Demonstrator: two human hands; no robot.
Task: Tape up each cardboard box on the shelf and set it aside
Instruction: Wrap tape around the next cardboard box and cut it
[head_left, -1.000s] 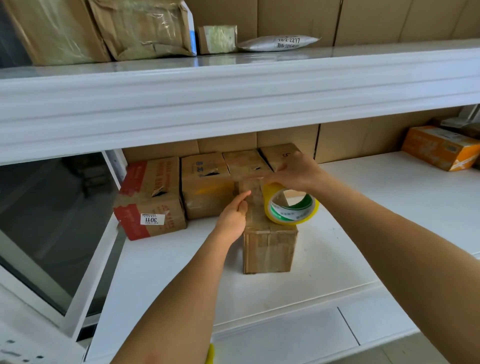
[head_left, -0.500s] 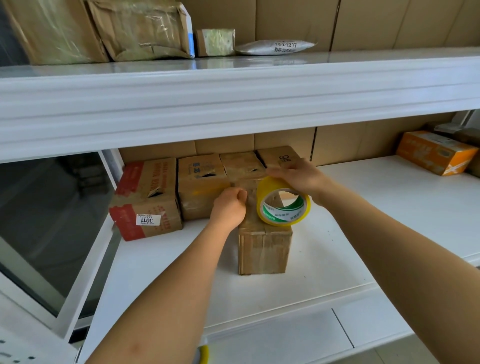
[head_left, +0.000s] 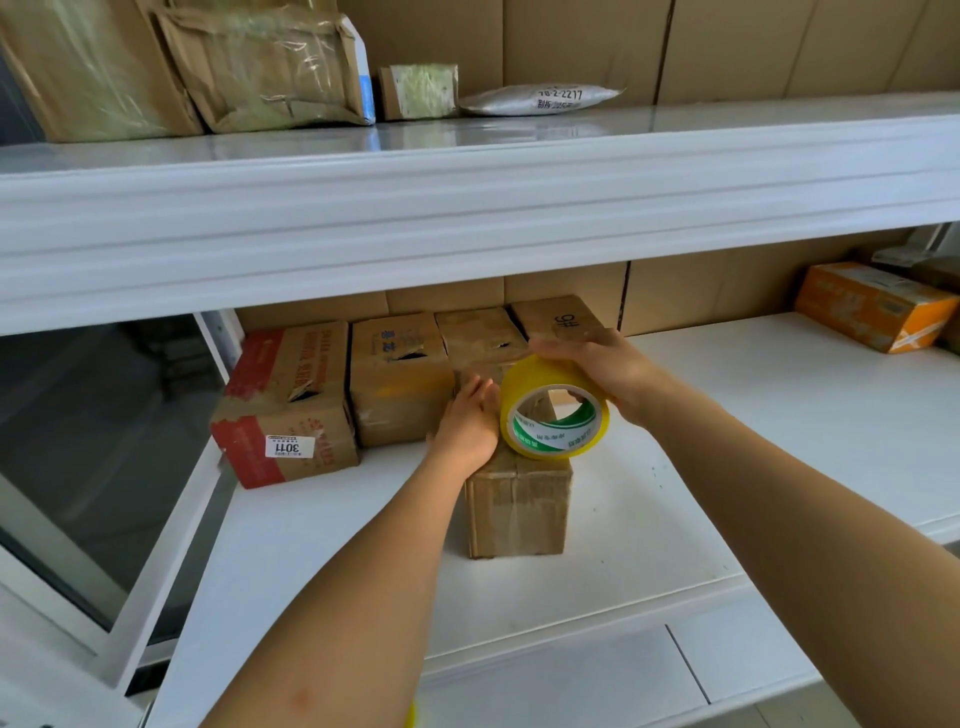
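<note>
A small brown cardboard box stands on the white shelf in front of me. My right hand grips a yellow tape roll with a green and white core, held on top of the box. My left hand lies flat with straight fingers on the box's top left, right beside the roll. Several more cardboard boxes stand in a row behind: a red-printed one, a brown one, another and one at the back.
An orange box sits at the far right of the same shelf. The upper shelf overhangs the work area and carries taped parcels and a white mailer bag. A glass pane borders the left.
My left hand went from curled to flat with straight fingers on the box top. The tape roll in my right hand stayed at the far end of the box.
</note>
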